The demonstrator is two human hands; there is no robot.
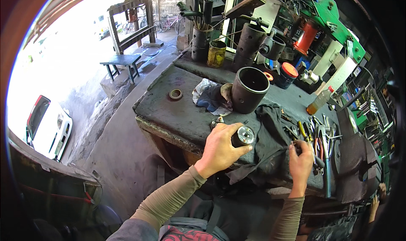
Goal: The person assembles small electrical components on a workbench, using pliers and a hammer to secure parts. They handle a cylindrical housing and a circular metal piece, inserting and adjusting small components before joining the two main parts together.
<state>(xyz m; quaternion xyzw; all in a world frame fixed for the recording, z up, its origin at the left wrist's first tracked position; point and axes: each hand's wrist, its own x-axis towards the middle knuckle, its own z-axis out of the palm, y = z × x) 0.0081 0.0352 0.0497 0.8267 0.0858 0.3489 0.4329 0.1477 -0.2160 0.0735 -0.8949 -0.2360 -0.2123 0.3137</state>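
My left hand is closed around a short dark cylindrical part with a shiny round metal end, held upright at the bench's near edge. My right hand has its fingers curled together beside the hand tools; something small and dark shows at its fingertips, too hidden to name. Between the hands a black cloth drapes over the bench edge. Several pliers and other tools lie right of it. Behind my left hand stand a wide dark metal cylinder, open at the top, and a crumpled rag.
A metal ring lies on the dark workbench. Farther back stand a yellow can, a red-lidded tub and a bottle of amber liquid. Another person's hand shows at lower right. Outside, a white car is parked.
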